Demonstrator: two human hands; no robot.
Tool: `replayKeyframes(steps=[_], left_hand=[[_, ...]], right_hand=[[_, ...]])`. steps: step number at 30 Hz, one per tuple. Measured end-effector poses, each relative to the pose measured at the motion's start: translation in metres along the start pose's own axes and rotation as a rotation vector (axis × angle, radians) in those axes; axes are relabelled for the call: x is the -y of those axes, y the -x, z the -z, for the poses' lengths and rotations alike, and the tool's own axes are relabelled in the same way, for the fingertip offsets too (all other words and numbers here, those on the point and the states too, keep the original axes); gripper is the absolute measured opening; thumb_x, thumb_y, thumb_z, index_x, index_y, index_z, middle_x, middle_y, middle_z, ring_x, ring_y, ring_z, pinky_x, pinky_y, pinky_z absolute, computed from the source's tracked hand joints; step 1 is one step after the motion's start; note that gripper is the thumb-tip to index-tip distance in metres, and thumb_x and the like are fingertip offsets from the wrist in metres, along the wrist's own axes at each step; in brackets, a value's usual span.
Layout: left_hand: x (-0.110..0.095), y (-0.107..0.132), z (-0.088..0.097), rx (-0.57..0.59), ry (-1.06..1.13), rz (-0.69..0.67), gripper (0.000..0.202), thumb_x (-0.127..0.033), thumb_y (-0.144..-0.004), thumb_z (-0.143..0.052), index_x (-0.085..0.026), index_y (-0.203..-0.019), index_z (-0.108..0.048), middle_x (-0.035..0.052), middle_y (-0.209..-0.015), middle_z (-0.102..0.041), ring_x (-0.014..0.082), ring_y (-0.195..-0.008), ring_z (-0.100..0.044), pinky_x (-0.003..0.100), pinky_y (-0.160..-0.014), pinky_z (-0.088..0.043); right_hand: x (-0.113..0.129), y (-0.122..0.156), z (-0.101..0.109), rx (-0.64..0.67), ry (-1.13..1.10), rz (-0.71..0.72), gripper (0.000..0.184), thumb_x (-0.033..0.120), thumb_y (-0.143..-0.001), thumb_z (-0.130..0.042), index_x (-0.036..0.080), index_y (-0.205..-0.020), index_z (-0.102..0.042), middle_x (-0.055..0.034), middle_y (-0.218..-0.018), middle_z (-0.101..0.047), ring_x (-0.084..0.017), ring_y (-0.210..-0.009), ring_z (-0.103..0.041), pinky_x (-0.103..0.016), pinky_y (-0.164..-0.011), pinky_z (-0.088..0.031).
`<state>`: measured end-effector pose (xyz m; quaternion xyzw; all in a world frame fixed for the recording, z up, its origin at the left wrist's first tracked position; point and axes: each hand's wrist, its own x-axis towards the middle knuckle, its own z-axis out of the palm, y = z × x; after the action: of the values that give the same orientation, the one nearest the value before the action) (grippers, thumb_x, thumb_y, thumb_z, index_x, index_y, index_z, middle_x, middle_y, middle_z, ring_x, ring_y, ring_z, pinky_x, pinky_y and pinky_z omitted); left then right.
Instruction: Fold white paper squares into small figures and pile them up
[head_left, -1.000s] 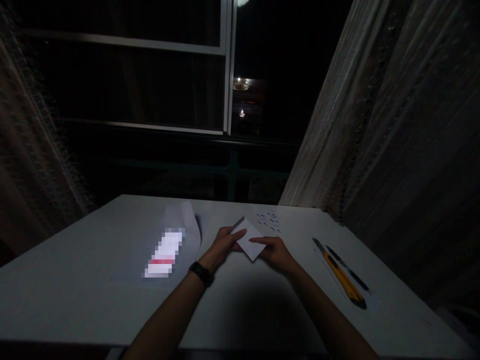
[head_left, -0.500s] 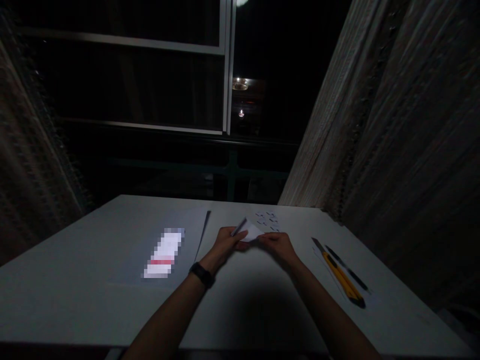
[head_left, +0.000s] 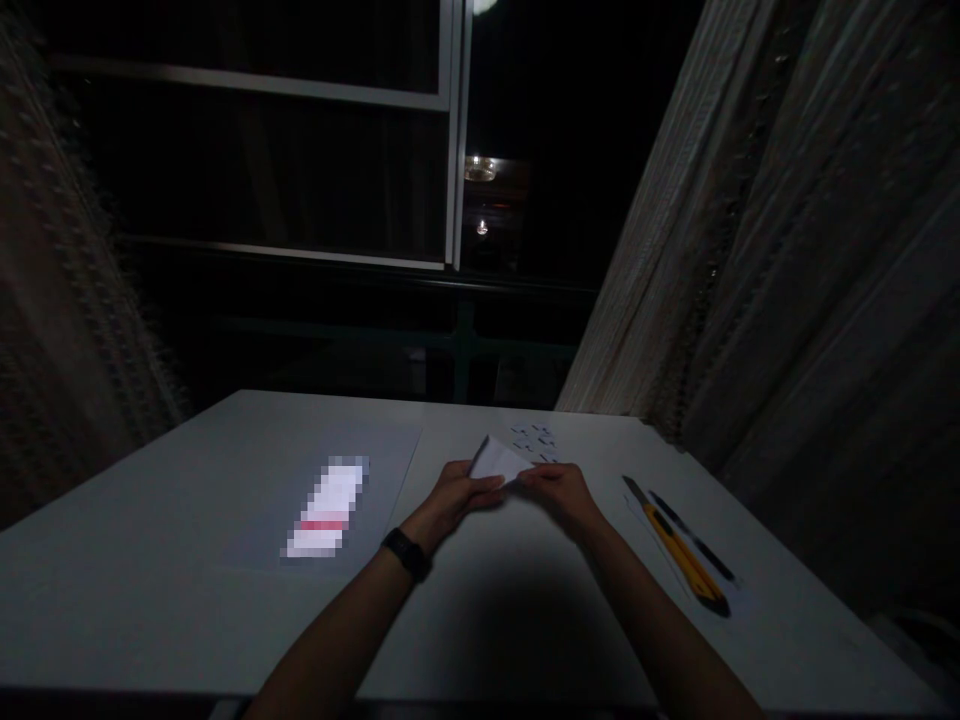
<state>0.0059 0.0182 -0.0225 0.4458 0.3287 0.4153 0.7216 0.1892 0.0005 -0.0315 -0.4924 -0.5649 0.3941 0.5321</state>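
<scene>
Between my hands, above the middle of the white table [head_left: 465,640], is a small piece of white folded paper [head_left: 496,462]. My left hand [head_left: 457,495] grips its lower left side, thumb on top, with a dark watch band [head_left: 406,553] at the wrist. At the paper's right corner, my right hand [head_left: 559,487] pinches the edge between thumb and fingers. Just behind the hands lie several small dark-marked paper pieces [head_left: 546,440]. How the paper is folded cannot be made out fully in the dim light.
To the left, a lit, blurred-out phone-like screen [head_left: 326,508] rests on a sheet of paper [head_left: 397,460]. On the right lie a yellow utility knife [head_left: 686,560] and a dark pen [head_left: 694,535]. Curtains [head_left: 645,240] flank the dark window [head_left: 300,170] beyond the table.
The paper has turned in my hands and shows a broader white face. My left thumb has slid down to its lower edge. My right hand has shifted slightly.
</scene>
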Motion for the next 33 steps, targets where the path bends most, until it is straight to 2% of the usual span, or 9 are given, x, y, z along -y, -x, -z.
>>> replayKeyframes(steps=[4, 7, 9, 12, 15, 20, 25, 29, 33], left_hand=[[0.004, -0.003, 0.000, -0.016, -0.047, -0.071, 0.043, -0.018, -0.054, -0.075, -0.006, -0.093, -0.062, 0.0146, -0.090, -0.064, 0.0215, -0.077, -0.062, 0.033, -0.070, -0.051], [0.000, -0.004, 0.002, 0.032, -0.032, -0.222, 0.055, -0.015, -0.056, -0.070, -0.014, -0.110, -0.057, 0.0134, -0.110, -0.058, 0.0242, -0.093, -0.058, 0.036, -0.080, -0.046], [-0.007, -0.004, 0.005, 0.052, -0.043, -0.354, 0.054, -0.018, -0.062, -0.064, -0.021, -0.115, -0.053, 0.0102, -0.123, -0.050, 0.0253, -0.107, -0.050, 0.037, -0.088, -0.040], [-0.020, 0.000, 0.008, 0.025, -0.290, -0.503, 0.042, -0.026, -0.070, -0.058, -0.022, -0.112, -0.057, 0.0087, -0.127, -0.047, 0.0259, -0.118, -0.040, 0.038, -0.096, -0.032], [-0.029, 0.007, 0.006, 0.080, -0.646, -0.582, 0.033, -0.031, -0.065, -0.066, -0.020, -0.096, -0.066, 0.0102, -0.123, -0.050, 0.0248, -0.115, -0.043, 0.035, -0.097, -0.030], [-0.027, 0.010, -0.001, 0.181, -0.989, -0.560, 0.026, -0.040, -0.060, -0.069, -0.019, -0.076, -0.069, 0.0083, -0.111, -0.058, 0.0212, -0.100, -0.053, 0.029, -0.087, -0.038], [-0.023, 0.002, -0.002, 0.220, -0.970, -0.417, 0.028, -0.040, -0.067, -0.062, -0.014, -0.074, -0.069, 0.0063, -0.078, -0.067, 0.0164, -0.072, -0.059, 0.024, -0.064, -0.043], [-0.021, -0.005, 0.000, 0.134, -0.936, -0.303, 0.029, -0.038, -0.064, -0.063, -0.011, -0.072, -0.069, 0.0051, -0.062, -0.064, 0.0148, -0.057, -0.056, 0.023, -0.050, -0.038], [-0.016, -0.010, -0.001, 0.026, -0.794, -0.286, 0.029, -0.036, -0.061, -0.065, -0.010, -0.072, -0.070, 0.0058, -0.062, -0.065, 0.0144, -0.056, -0.055, 0.023, -0.049, -0.038]], right_hand=[[-0.002, -0.002, 0.002, -0.053, -0.002, -0.012, 0.025, 0.038, -0.054, -0.072, 0.015, -0.062, -0.070, -0.0051, -0.061, -0.067, -0.018, -0.058, -0.059, -0.029, -0.057, -0.044], [-0.002, -0.003, 0.003, -0.125, 0.046, -0.007, 0.028, 0.041, -0.053, -0.071, 0.014, -0.058, -0.067, -0.0032, -0.052, -0.063, -0.015, -0.050, -0.054, -0.026, -0.049, -0.040], [-0.002, -0.002, 0.002, -0.138, 0.111, 0.012, 0.028, 0.041, -0.054, -0.071, 0.013, -0.056, -0.066, -0.0026, -0.050, -0.061, -0.015, -0.049, -0.053, -0.025, -0.047, -0.039], [0.000, 0.001, -0.002, -0.095, 0.208, 0.038, 0.026, 0.040, -0.055, -0.069, 0.014, -0.055, -0.066, -0.0019, -0.049, -0.060, -0.015, -0.050, -0.053, -0.025, -0.048, -0.039], [0.003, 0.005, -0.008, -0.027, 0.263, 0.059, 0.025, 0.039, -0.058, -0.067, 0.014, -0.055, -0.066, -0.0017, -0.050, -0.061, -0.015, -0.050, -0.053, -0.025, -0.049, -0.039], [0.010, 0.011, -0.013, 0.036, 0.296, 0.084, 0.020, 0.035, -0.060, -0.067, 0.015, -0.057, -0.067, -0.0012, -0.051, -0.062, -0.014, -0.051, -0.053, -0.023, -0.049, -0.039], [0.015, 0.009, -0.006, 0.116, 0.250, 0.087, 0.023, 0.038, -0.059, -0.068, 0.015, -0.057, -0.066, -0.0009, -0.051, -0.062, -0.013, -0.050, -0.053, -0.023, -0.049, -0.038], [0.018, 0.004, 0.001, 0.197, 0.117, 0.052, 0.032, 0.046, -0.063, -0.064, 0.015, -0.058, -0.063, -0.0024, -0.050, -0.062, -0.014, -0.047, -0.055, -0.024, -0.049, -0.041], [0.019, -0.004, -0.001, 0.137, 0.064, 0.013, 0.034, 0.049, -0.060, -0.065, 0.015, -0.058, -0.061, -0.0027, -0.049, -0.061, -0.014, -0.046, -0.055, -0.025, -0.048, -0.043]])
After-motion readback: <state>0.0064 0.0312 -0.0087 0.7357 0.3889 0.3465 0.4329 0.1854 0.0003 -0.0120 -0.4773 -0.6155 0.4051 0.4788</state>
